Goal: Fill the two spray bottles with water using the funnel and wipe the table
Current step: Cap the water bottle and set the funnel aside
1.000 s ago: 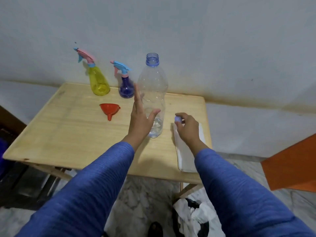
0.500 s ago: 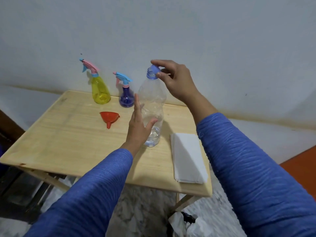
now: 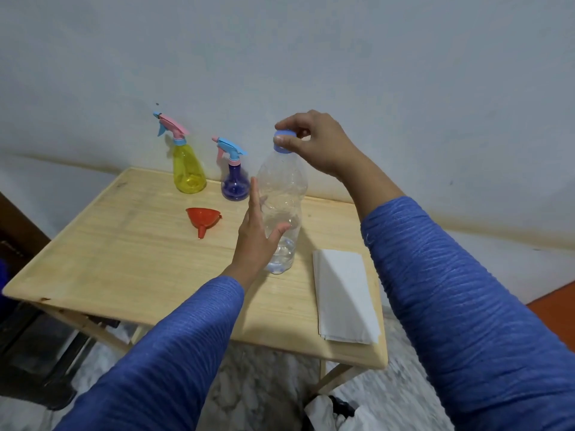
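Right hand [image 3: 317,144] grip pinches blue cap [image 3: 283,134] atop clear water bottle [image 3: 281,209], upright mid-bench [image 3: 124,250]. Left hand [image 3: 256,241], fingers straight, steadies bottle side. Red funnel [image 3: 203,218] lies near yellow spray bottle [image 3: 187,169] and purple spray bottle [image 3: 235,181]; folded white cloth [image 3: 343,297] at right.

Your left hand [image 3: 259,241] is raised at mid-scene with its fingers straight and pointing up, thumb spread to the right, palm turned rightward. Your left arm in a blue sleeve reaches in from the near left. Your right hand [image 3: 314,141] is higher and farther, fingers and thumb curled in a pinch, wrist bent, the blue-sleeved forearm slanting down to the near right.
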Demonstrator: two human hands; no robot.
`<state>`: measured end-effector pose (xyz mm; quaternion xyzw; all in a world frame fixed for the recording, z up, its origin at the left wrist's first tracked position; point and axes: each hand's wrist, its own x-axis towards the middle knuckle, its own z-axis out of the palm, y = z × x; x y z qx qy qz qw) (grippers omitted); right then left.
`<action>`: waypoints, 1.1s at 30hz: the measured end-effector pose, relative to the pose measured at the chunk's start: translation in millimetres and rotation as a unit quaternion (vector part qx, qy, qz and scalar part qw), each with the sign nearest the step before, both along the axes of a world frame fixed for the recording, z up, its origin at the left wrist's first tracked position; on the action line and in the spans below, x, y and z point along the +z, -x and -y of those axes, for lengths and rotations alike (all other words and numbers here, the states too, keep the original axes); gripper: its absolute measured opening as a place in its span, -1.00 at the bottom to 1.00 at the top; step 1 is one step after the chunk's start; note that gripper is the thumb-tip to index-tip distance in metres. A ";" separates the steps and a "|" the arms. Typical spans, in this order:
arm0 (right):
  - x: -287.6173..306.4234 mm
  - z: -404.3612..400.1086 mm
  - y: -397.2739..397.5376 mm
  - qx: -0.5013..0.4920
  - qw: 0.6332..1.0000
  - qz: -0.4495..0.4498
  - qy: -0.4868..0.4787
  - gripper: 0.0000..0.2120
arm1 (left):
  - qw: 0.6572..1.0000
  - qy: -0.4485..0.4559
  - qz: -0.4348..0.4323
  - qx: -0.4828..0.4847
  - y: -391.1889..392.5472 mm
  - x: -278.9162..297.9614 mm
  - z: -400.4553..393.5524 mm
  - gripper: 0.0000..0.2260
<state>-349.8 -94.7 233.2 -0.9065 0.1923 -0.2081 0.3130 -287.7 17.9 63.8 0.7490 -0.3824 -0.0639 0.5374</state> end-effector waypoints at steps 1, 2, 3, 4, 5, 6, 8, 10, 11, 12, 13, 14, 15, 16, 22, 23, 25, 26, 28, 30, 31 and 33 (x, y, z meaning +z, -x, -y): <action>-2.3 1.4 1.6 0.015 0.997 0.007 -0.071 -0.65 | 1.000 -0.002 -0.002 0.000 0.0 0.0 0.1 -0.05; -4.6 2.4 2.7 0.025 0.991 0.014 -0.131 -0.65 | 1.000 -0.004 -0.005 0.000 0.0 -0.1 0.6 -0.05; -7.8 2.5 2.6 0.025 0.985 0.025 -0.168 -0.67 | 1.000 -0.004 -0.007 0.000 0.1 -0.7 1.0 -0.06; -11.3 1.7 0.8 0.013 0.983 0.044 -0.180 -0.70 | 1.000 -0.004 -0.007 0.000 0.2 -1.1 1.4 -0.06; -15.1 -0.3 -2.9 -0.008 0.982 0.069 -0.176 -0.72 | 1.000 -0.002 -0.007 0.002 0.1 -1.0 1.4 -0.06; -18.5 -3.9 -7.4 -0.035 0.982 0.093 -0.163 -0.75 | 1.000 0.001 -0.007 0.004 -0.8 -1.2 1.2 -0.06; -24.5 -10.9 -14.9 -0.091 0.980 0.120 -0.131 -0.75 | 1.000 0.004 -0.010 0.006 -2.7 -1.0 0.6 -0.06; -27.6 -12.8 -17.6 -0.109 0.976 0.130 -0.135 -0.73 | 1.000 0.004 -0.012 0.005 -3.7 -0.6 -0.4 -0.06; -27.9 -11.6 -16.7 -0.093 0.976 0.128 -0.147 -0.72 | 1.000 0.002 -0.011 0.003 -3.5 -0.4 -0.9 -0.05; -27.1 -10.3 -14.4 -0.067 0.978 0.119 -0.160 -0.72 | 1.000 0.001 -0.009 0.001 -3.3 -0.4 -1.2 -0.05; -25.5 -8.3 -11.5 -0.039 0.978 0.104 -0.177 -0.71 | 1.000 0.002 -0.007 -0.003 -3.3 -0.6 -1.3 -0.05; -23.3 -5.7 -8.4 -0.015 0.977 0.087 -0.196 -0.71 | 1.000 0.002 -0.008 -0.006 -3.2 -0.8 -1.1 -0.05; -21.6 -3.1 -6.2 -0.001 0.974 0.073 -0.213 -0.72 | 1.000 0.003 -0.009 -0.008 -2.9 -1.0 -1.0 -0.06; -20.9 -1.4 -5.3 0.001 0.973 0.067 -0.221 -0.74 | 1.000 0.003 -0.010 -0.008 -2.7 -1.5 -0.8 -0.06; -34.5 -22.1 -18.5 -0.137 0.973 0.128 -0.132 -0.65 | 1.000 0.004 -0.008 -0.008 -2.8 -2.1 0.0 -0.06; -37.4 -24.5 -19.4 -0.147 0.969 0.138 -0.145 -0.62 | 1.000 0.005 -0.008 -0.008 -2.9 -2.4 -0.6 -0.06; -40.1 -21.4 -18.3 -0.100 0.960 0.148 -0.215 -0.62 | 1.000 0.011 -0.014 -0.006 -3.2 -2.6 -2.9 -0.07; -40.6 -18.4 -16.0 -0.057 0.957 0.140 -0.248 -0.64 | 1.000 0.014 -0.017 -0.005 -3.4 -2.6 -4.0 -0.07; -39.3 -12.5 -10.2 0.000 0.957 0.114 -0.267 -0.68 | 1.000 0.016 -0.020 -0.004 -3.6 -1.9 -4.2 -0.07; -40.9 -9.3 -7.0 -0.008 0.956 0.134 -0.262 -0.75 | 1.000 0.012 -0.017 -0.009 -2.2 -1.6 -2.6 -0.07; -42.5 -10.0 -6.7 -0.027 0.952 0.155 -0.262 -0.79 | 1.000 0.008 -0.015 -0.011 -1.6 -1.5 -1.4 -0.06; -46.1 -15.1 -9.9 -0.062 0.947 0.179 -0.258 -0.84 | 1.000 0.003 -0.014 -0.014 -1.9 -1.8 -0.9 -0.06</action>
